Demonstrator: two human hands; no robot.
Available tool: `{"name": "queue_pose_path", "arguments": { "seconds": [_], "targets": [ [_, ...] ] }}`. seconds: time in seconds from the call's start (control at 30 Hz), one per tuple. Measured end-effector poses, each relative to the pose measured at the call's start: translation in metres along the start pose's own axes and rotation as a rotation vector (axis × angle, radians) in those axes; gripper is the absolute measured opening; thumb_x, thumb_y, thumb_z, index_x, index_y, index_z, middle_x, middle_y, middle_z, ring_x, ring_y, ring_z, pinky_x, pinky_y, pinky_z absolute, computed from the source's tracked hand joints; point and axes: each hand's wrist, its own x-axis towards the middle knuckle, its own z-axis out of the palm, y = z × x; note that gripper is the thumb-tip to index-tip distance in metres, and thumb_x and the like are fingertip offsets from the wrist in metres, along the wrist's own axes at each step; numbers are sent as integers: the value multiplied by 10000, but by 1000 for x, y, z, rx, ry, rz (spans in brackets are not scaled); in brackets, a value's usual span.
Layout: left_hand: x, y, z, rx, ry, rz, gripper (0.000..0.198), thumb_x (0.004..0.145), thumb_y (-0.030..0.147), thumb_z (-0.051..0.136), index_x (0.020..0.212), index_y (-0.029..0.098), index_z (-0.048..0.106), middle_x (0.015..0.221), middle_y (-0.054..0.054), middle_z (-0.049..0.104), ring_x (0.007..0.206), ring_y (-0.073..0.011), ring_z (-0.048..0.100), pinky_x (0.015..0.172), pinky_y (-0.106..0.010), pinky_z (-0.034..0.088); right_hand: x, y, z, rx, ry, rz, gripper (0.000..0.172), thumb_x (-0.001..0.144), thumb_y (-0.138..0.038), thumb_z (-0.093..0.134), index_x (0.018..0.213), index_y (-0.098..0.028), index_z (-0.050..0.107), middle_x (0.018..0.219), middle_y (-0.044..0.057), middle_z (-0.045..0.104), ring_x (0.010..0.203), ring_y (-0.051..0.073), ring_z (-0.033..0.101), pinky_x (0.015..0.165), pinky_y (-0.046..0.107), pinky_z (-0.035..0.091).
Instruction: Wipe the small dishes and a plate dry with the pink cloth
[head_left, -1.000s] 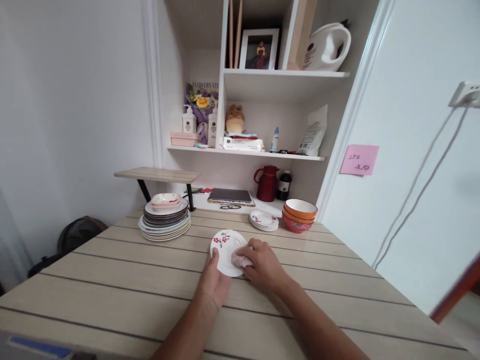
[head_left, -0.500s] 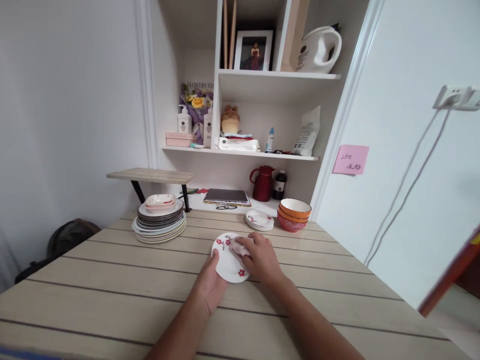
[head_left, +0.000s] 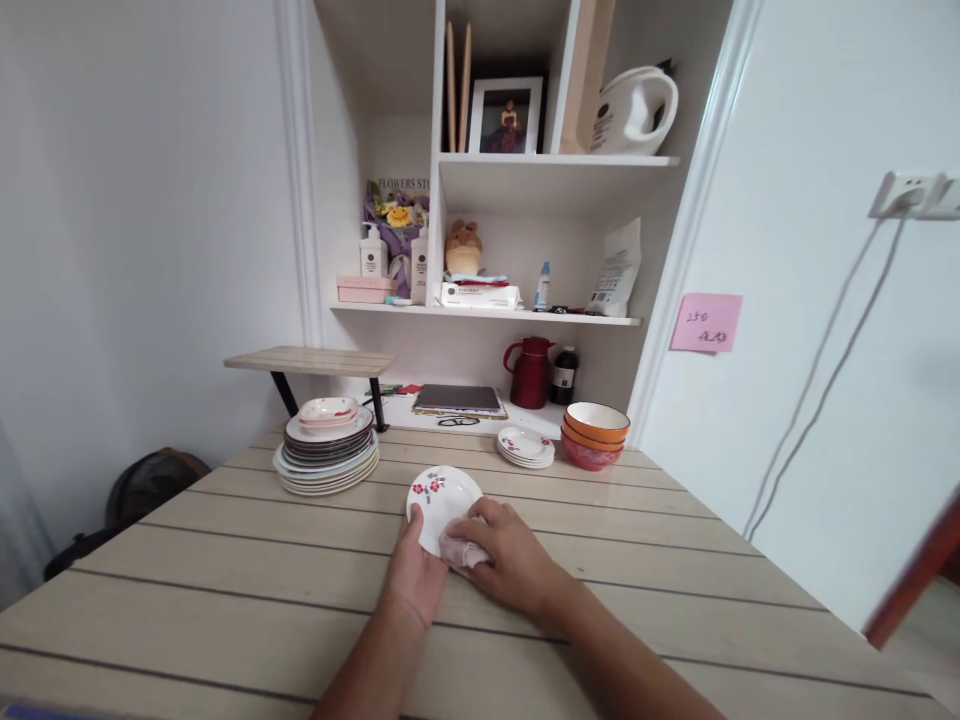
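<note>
A small white plate (head_left: 444, 497) with red flowers is held tilted above the table by my left hand (head_left: 415, 567), thumb over its left edge and fingers beneath. My right hand (head_left: 508, 557) is closed on a crumpled pale pink cloth (head_left: 461, 545), which presses on the plate's lower right part. Beyond them stands a short stack of similar flowered plates (head_left: 525, 447). Just right of that stack are nested orange and red bowls (head_left: 595, 436).
At the left, a tall pile of plates (head_left: 327, 462) with small dishes on top stands near a raised wooden shelf (head_left: 315, 361). Behind the slatted table (head_left: 247, 560) are a laptop (head_left: 459, 398), glasses (head_left: 458, 421), a red jug (head_left: 531, 374) and a dark bottle (head_left: 564, 376).
My right hand and the cloth have moved from the plate's upper right down to its lower right edge. The plate and my left hand have shifted slightly left. The view has tilted a little.
</note>
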Motion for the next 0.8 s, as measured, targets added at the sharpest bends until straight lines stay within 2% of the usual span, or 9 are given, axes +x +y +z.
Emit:
{"name": "queue_pose_path", "arguments": {
  "seconds": [0.13, 0.27, 0.43, 0.53, 0.67, 0.8],
  "targets": [
    [1, 0, 2, 11, 7, 3, 496, 955, 311, 480, 1400, 94, 460, 1122, -178, 720, 968, -256, 713, 973, -396, 500, 0, 13, -5, 1, -15, 48, 454, 738, -142, 606, 1163, -294, 658, 1041, 58, 599, 938, 209, 560, 837, 329, 404],
    [-3, -2, 7, 47, 3, -12, 483, 940, 267, 523, 1406, 163, 455, 1143, -139, 721, 1000, -251, 705, 985, -420, 494, -2, 35, -15, -94, 71, 187, 421, 776, -170, 594, 1176, -288, 658, 1041, 64, 598, 948, 218, 559, 868, 353, 390],
    [-12, -4, 13, 275, -77, -92, 483, 870, 227, 639, 1327, 122, 526, 1152, -158, 713, 1021, -264, 694, 993, -417, 484, -2, 48, -21, -152, 225, 275, 455, 773, -103, 563, 1174, -298, 657, 1024, 60, 611, 975, 228, 555, 863, 352, 386],
    [-13, -4, 14, 343, -105, -117, 455, 868, 253, 643, 1292, 114, 553, 1130, -164, 720, 1031, -270, 688, 989, -412, 480, 0, 44, -19, -171, 263, 266, 430, 796, -111, 564, 1174, -296, 654, 1032, 67, 614, 980, 237, 552, 862, 364, 383],
    [-12, -6, 13, 323, -186, -193, 417, 864, 255, 650, 1258, 138, 580, 1130, -146, 721, 1069, -261, 670, 988, -387, 471, 6, 30, -11, -178, 266, 199, 442, 797, -113, 582, 1204, -276, 634, 1049, 80, 609, 995, 245, 543, 878, 378, 381],
    [-13, -10, 14, 279, -209, -181, 406, 879, 262, 632, 1269, 163, 575, 1136, -127, 720, 1049, -245, 675, 967, -372, 479, 12, 13, -4, -153, 243, 111, 431, 832, -158, 567, 1245, -273, 606, 1092, 93, 596, 1013, 249, 537, 884, 387, 389]
  ]
}}
